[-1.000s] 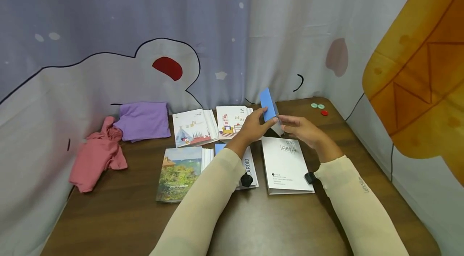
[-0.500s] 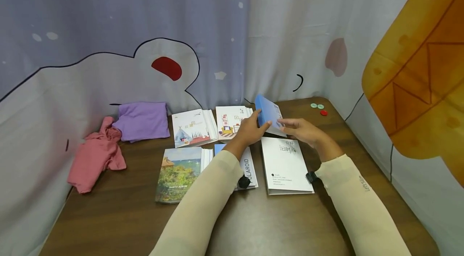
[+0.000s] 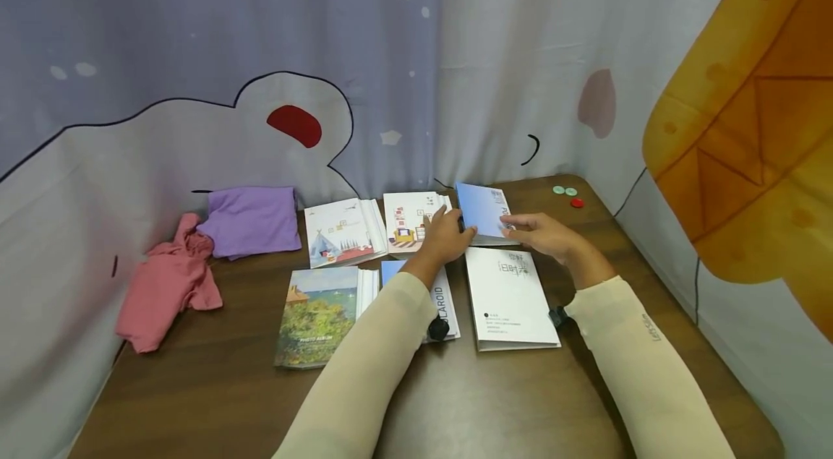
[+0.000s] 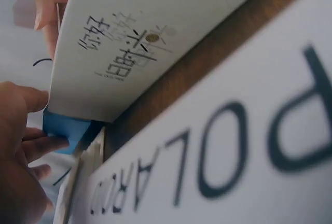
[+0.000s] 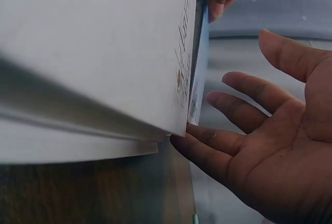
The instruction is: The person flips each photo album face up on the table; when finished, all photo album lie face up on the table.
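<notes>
While left hand point(image 3: 441, 236) grips blue booklet point(image 3: 483, 212) by its left edge, right hand point(image 3: 543, 235) open, fingertips touching right edge; lower flat, square against far white album point(image 3: 410, 219).

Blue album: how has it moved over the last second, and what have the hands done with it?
The blue album went from standing tilted on edge above the table to lying nearly flat at the back, beside the illustrated album. The left hand still holds its left edge. The right hand has opened, its fingers straight at the album's near edge. The white album, the other albums and the cloths have not moved.
</notes>
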A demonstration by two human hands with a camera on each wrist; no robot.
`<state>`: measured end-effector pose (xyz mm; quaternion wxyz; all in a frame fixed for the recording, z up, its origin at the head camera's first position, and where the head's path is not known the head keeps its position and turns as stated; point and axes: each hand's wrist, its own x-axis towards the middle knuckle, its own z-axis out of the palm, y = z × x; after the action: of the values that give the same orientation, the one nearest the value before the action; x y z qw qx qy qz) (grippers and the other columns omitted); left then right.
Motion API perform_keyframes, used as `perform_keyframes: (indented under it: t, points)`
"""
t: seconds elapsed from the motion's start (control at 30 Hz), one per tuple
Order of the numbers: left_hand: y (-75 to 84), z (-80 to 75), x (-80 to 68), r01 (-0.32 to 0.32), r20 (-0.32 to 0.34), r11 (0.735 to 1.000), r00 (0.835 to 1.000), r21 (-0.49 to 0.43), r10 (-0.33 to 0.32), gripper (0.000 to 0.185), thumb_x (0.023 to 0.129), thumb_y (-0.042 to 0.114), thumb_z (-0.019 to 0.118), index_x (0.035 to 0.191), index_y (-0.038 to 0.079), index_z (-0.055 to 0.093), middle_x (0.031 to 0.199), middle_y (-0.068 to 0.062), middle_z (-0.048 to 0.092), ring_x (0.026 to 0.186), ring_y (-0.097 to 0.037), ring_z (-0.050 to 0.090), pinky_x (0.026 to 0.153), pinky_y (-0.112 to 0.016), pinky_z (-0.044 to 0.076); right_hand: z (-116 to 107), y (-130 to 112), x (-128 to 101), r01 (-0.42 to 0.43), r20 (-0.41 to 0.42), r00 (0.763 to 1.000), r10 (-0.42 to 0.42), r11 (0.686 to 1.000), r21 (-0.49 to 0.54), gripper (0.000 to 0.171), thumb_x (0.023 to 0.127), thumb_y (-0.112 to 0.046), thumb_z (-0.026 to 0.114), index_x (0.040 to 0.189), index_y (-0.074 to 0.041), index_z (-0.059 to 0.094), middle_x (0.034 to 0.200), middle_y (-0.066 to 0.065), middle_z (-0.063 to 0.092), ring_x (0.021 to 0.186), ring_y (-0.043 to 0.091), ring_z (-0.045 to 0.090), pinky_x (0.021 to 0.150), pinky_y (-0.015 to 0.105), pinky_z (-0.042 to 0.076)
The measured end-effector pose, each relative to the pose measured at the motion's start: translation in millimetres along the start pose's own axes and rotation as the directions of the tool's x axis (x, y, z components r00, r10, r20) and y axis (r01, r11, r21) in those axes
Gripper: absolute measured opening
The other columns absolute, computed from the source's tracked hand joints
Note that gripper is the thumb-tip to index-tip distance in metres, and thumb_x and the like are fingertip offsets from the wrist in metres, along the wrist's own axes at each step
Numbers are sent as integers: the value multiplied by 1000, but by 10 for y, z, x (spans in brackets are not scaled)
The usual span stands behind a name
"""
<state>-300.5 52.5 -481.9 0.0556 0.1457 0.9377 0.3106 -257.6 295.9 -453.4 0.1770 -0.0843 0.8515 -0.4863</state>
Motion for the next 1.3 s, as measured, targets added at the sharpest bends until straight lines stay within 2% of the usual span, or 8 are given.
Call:
perform_keyframes:
  t: [0.13,0.23,0.4,0.63,0.8,0.93,1.07,1.3]
  points:
    - [-32,48,26,-9,12,1000,1000,-17,10,65,108,42,63,164,12,48,166,-8,56,171,-30,23,138,-66,6,-26,27,-10,-21,-13,1000,21,1000,5,64,112,-33,64,166,-6,46,175,24,38,160,48,41,130,65,35]
    - [34,-6,-38,-31,3,997,1000,69,31,66,110,47,60,167,16,46,168,-6,55,170,-32,28,138,-68,7,-46,31,-8,-21,-5,1000,21,1000,11,64,112,-33,64,166,-5,45,175,23,38,159,48,42,130,65,35]
    - [66,-36,-80,-51,3,966,999,255,52,63,114,58,48,168,26,46,175,-5,45,167,-36,33,134,-72,15,-50,37,-4,-48,6,999,48,999,15,63,112,-35,63,166,-6,46,176,24,36,160,49,40,130,65,35]
    - [10,-67,-109,-6,7,941,1000,340,4,64,113,64,40,170,34,41,182,-4,30,169,-37,27,133,-73,18,-7,22,33,-74,4,997,74,997,27,62,112,-37,63,166,-10,47,176,23,36,162,48,36,131,64,34]
    - [-11,-166,-172,-15,17,907,1000,421,8,68,112,70,35,172,39,33,184,-3,22,170,-42,21,133,-75,15,-14,-15,-34,-22,-21,1000,20,996,-90,66,112,-38,62,167,-5,45,174,28,37,160,53,36,127,71,35]
    - [-29,-295,-298,-17,37,887,999,461,0,73,110,74,33,175,41,26,186,-2,18,171,-44,14,133,-77,9,-40,-67,-190,0,-47,999,-13,962,-272,74,111,-41,64,168,-2,40,177,30,27,164,58,23,128,77,25]
    - [-37,-420,-499,1,60,891,998,454,-32,76,109,73,39,176,40,22,186,-4,16,172,-47,9,131,-80,5,-95,-104,-426,-32,-89,996,-8,899,-437,84,109,-46,66,170,0,33,180,32,12,164,64,8,124,86,13]
    - [-191,-634,-934,42,40,896,997,443,-66,79,107,74,44,175,38,26,186,-9,12,171,-49,7,129,-83,4,-74,-32,-724,-133,-155,986,58,832,-539,98,106,-58,65,173,-1,22,180,34,0,162,67,-4,112,98,2]
